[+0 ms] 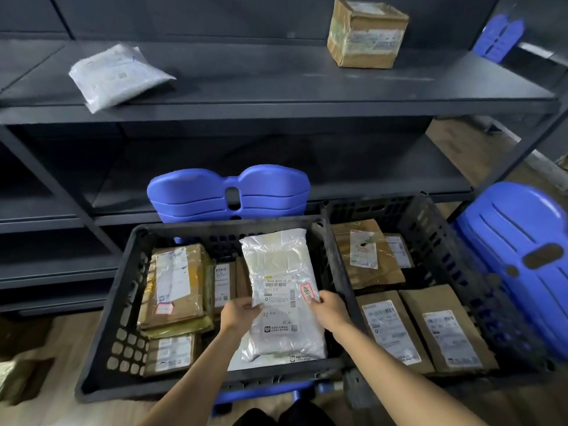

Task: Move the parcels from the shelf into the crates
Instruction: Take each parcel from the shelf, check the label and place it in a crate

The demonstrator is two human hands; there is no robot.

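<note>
I hold a white plastic mailer (281, 272) over the left black crate (101, 348). My left hand (238, 313) pinches its left edge and my right hand (327, 307) pinches its right edge near a red stamp. Several brown parcels (175, 287) lie inside this crate. The right black crate (455, 241) holds several brown parcels (442, 327) too. On the dark shelf (276, 87) above, a white mailer (116, 75) lies at the left and a taped cardboard box (365, 33) stands at the right.
Stacked blue plastic stools (229, 192) stand behind the left crate, and another blue stool stack (519, 250) sits to the right of the right crate. A lower shelf level (276, 167) runs behind the stools. A parcel (18, 379) lies on the floor at the lower left.
</note>
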